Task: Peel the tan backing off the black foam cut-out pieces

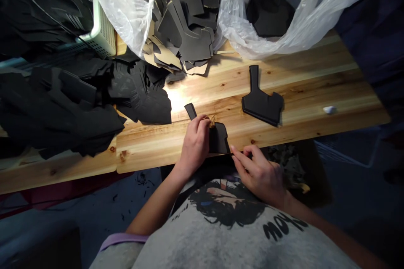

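Observation:
A flat black cut-out piece with a narrow neck lies at the table's front edge. My left hand is closed over its middle, fingers curled, and hides part of it. A small amber-coloured scrap shows by those fingertips. At the piece's lower right corner is my right hand, its thumb and index finger pinched together; what they hold, if anything, is too small to make out. To the right lies a neat stack of black pieces of the same shape.
Heaps of black pieces cover the wooden table's left side. Behind them stands a pale green plastic basket. Clear plastic bags with more cut-outs fill the back. A small white lump lies at right.

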Demonstrator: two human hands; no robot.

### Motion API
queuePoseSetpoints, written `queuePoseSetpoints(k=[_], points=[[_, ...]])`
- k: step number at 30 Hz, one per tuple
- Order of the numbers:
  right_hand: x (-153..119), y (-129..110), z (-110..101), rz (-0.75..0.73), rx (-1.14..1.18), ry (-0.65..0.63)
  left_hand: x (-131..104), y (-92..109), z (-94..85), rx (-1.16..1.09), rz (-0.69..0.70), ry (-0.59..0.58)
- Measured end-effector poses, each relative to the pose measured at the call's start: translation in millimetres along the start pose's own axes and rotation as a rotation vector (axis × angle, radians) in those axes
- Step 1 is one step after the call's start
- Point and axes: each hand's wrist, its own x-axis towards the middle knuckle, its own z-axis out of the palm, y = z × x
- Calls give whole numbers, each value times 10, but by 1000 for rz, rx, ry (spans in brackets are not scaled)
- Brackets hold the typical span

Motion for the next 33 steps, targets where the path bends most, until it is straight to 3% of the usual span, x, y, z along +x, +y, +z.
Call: queuePoseSetpoints(k=[3,6,9,12,14,16,19,21,23,26,29,33], points=[[20,44,-18,17,61,67,-122,-62,-144,-39,31,28],[165,44,-11,44,151,70,-351,-3,-176,79,196,-114],[383,68,-11,-56,168,-77,-547,101,-181,84,413,-269],[561,108,4,-271,92,-268,-514,56,-334,-130,372,-260],[615,114,34,-388,22,-304,-351,-121,-524,-123,222,-155],[620,113,53,-469,-28,-280,-142,-410,-732,119,102,-43],[598,186,-30,-583,69,-183,90,-928,-960,412,-26,-175],[603,333,-181,-602,167,-72,135,-1203,-1019,422,22,-234],[626,560,-359,-521,160,75,111,-1342,-1016,404,115,-203],[681,961,-524,-333,-34,187,37,-1277,-941,388,233,-70],[850,1237,-507,-232,-39,118,11,-998,-814,348,377,5],[1489,1133,-398,60,176,117,51,-531,-566,380,500,-30]])
